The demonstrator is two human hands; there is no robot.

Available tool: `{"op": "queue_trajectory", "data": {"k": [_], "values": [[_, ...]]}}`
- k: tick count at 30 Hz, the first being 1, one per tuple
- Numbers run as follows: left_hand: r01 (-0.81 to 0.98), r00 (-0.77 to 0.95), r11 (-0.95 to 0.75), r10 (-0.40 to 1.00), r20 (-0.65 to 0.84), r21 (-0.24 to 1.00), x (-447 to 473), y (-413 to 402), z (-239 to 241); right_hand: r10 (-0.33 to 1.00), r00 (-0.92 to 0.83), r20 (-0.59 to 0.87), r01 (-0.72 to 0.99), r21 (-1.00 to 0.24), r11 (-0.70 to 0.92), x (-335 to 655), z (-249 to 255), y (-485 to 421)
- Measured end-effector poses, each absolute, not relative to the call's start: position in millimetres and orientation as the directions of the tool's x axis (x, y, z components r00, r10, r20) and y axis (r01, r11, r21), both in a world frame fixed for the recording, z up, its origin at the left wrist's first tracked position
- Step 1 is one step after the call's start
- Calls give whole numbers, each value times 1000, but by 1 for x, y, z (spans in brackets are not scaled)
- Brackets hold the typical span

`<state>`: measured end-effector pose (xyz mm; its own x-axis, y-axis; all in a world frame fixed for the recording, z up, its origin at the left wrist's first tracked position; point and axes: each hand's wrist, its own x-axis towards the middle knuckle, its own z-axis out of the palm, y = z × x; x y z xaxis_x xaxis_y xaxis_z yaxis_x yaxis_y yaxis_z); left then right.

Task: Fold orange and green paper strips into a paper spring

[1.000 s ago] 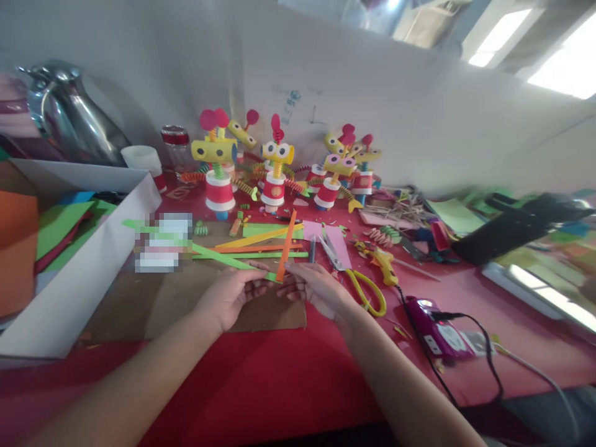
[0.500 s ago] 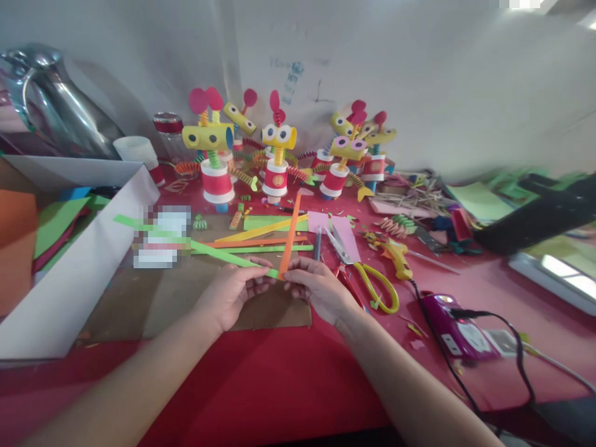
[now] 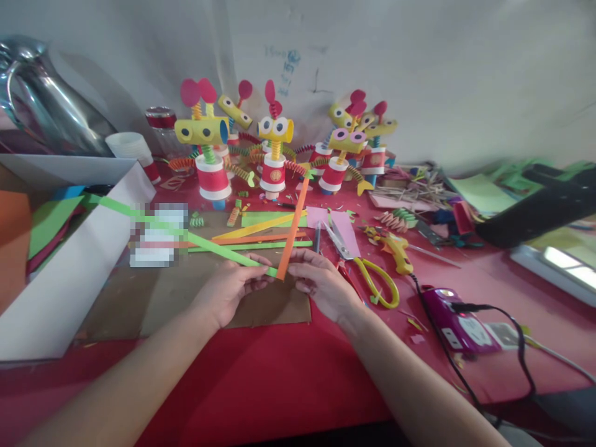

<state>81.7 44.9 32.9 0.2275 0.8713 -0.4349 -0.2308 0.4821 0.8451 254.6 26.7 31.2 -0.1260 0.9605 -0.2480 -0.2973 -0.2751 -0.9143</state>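
Observation:
A long green paper strip [image 3: 218, 249] and an orange paper strip [image 3: 293, 230] meet at a corner above a cardboard sheet [image 3: 274, 309]. My left hand [image 3: 237, 282] pinches the green strip between thumb and fingers close to that corner. The green strip's far end reaches up left over the white box. The orange strip points away from me, toward the paper figures. Just right of the corner, my right hand [image 3: 323, 282] has its fingers loosely bent and slightly apart, with a small gap to the orange strip.
Paper-cup figures [image 3: 272, 174] line the wall side. Beyond my right hand lie yellow-handled scissors [image 3: 379, 282], a yellow glue gun [image 3: 398, 254] and a purple power socket [image 3: 454, 320] with cords. Left stands a white box [image 3: 88, 261] of coloured paper. More strips [image 3: 258, 239] lie on the cardboard.
My right fingers have come off the corner and moved slightly right. The green strip's far end has shifted up and left. The view has moved a little.

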Motion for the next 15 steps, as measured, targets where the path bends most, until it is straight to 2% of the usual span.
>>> {"op": "queue_trajectory", "data": {"k": [7,11,15], "values": [[-109,263,480,858,-440,871,81,44,36,961,-120,-251,-211,-939,-272,254,25,29],[-97,281,482,852,-441,871,80,45,37,962,-122,-243,-167,-951,-261,252,26,28],[-111,289,481,853,-435,870,80,45,37,976,-132,-175,-123,-974,-191,252,27,26]]}}
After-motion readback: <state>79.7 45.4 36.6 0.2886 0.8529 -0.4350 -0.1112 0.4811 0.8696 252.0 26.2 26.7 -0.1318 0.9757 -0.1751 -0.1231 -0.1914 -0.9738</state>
